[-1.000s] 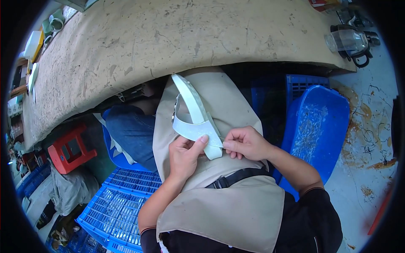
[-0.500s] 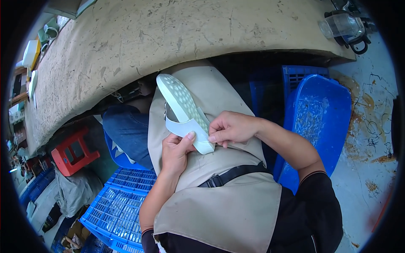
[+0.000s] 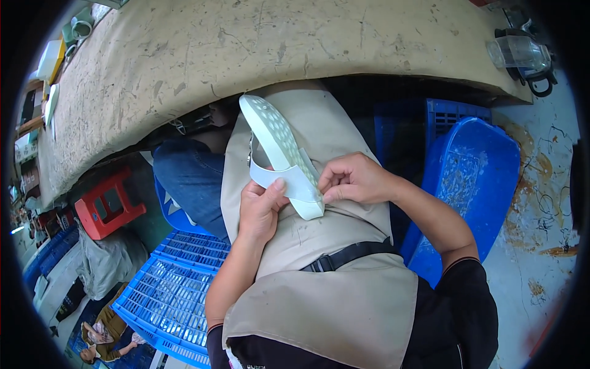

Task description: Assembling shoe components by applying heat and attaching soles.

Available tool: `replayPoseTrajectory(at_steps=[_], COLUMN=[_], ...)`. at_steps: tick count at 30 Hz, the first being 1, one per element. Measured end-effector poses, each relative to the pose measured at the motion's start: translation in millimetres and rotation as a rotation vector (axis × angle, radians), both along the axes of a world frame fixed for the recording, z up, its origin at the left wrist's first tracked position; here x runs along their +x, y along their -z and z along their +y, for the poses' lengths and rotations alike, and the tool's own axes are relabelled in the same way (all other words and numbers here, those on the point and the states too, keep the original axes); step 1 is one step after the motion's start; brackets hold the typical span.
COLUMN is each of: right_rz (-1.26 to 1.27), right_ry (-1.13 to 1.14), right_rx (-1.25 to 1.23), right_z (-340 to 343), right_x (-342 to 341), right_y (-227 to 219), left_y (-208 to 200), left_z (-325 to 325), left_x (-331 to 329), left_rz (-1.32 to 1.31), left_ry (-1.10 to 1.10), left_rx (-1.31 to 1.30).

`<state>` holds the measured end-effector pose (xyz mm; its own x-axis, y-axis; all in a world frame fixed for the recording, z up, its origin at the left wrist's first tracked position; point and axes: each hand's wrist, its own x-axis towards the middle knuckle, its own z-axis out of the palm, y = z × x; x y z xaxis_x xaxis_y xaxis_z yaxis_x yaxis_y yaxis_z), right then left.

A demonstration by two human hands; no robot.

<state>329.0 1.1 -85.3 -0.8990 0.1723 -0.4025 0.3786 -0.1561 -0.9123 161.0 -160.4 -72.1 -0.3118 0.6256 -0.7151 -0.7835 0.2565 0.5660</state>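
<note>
A pale mint slide sandal with a bumpy footbed lies tilted over my lap, its far end near the table edge. Its wide white strap crosses the end nearer to me. My left hand grips the strap's left side, thumb on top and fingers underneath. At the strap's right edge, close to the sole, my right hand has its fingers closed in a pinch. What sits between those fingertips is hidden. Beige apron cloth covers my legs beneath the sandal.
A worn, covered table spans the far side. To my right stands a blue plastic tub. Blue crates and a red stool are on the left, near another person's jeans-clad leg. A clear container sits at the far right.
The sandal and both hands appear slightly further right in the picture, as the whole view has shifted. Both hands stay on the same parts of the sandal. Another person shows more at lower left.
</note>
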Motion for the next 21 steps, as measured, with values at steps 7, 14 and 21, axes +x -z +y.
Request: replayPoseTrajectory(at_steps=[7,14,21], right_rz=[0.028,0.105,0.057], right_ry=[0.34,0.388,0.55], right_rx=[-0.099,0.073,0.079], right_z=[-14.8,-22.6,-35.5], right_x=[-17.3,-44.5,-50.9], right_y=[-7.3,-11.2,-5.4], left_y=[15.1,1.7,4.5], left_z=[-8.1,6.2,5.4], left_x=[-4.2,4.3,-5.6], left_rz=[-0.036,0.291,0.655], left_ry=[-0.152,-0.084,0.133], left_rx=[0.058,-0.01,0.007])
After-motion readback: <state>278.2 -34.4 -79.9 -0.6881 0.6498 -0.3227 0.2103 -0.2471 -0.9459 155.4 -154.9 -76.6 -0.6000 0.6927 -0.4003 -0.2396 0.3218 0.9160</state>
